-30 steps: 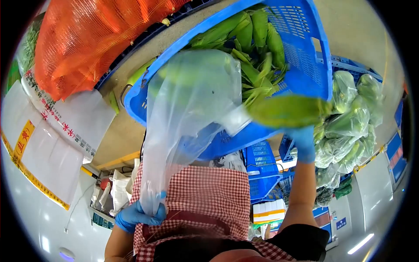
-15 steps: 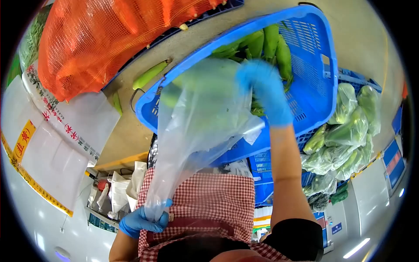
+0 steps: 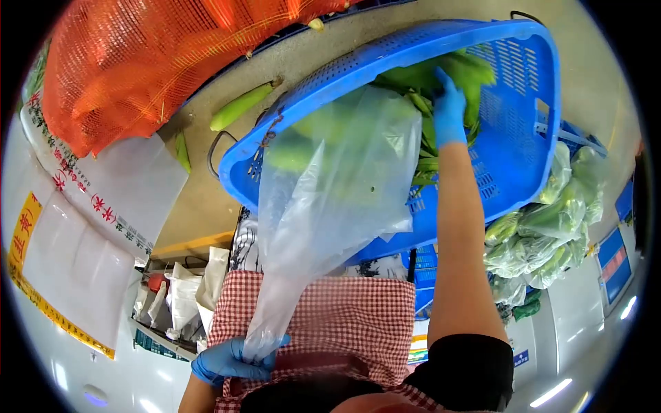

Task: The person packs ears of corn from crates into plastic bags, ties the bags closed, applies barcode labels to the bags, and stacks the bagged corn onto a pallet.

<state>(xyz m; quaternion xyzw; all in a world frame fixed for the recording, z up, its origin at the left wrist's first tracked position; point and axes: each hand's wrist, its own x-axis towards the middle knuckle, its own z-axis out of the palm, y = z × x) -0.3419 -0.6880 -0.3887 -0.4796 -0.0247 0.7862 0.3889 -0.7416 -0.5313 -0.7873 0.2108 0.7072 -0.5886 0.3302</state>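
My left hand (image 3: 241, 359), in a blue glove, is closed around the gathered end of a clear plastic bag (image 3: 310, 199) in front of the checked apron. The bag's wide end lies over the near left part of a blue plastic basket (image 3: 520, 103); green shapes show through the film. Inside the basket, my gloved right hand (image 3: 449, 113) is closed on a green-husked ear of corn (image 3: 475, 72), which is smeared by motion. Its fingers are partly hidden. More husks and leaves (image 3: 427, 127) lie under that hand, beside the bag's edge.
An orange mesh sack (image 3: 151, 76) fills the upper left. One loose ear of corn (image 3: 242, 107) lies between sack and basket. Bagged green vegetables (image 3: 551, 227) are piled to the right. White printed sheets (image 3: 117, 193) are at the left, and a box of white bags (image 3: 182, 296) is below.
My right hand has moved from the bag's upper edge deeper into the basket, onto the corn. The bag lies more spread out. My left hand keeps its hold on the bag's end.
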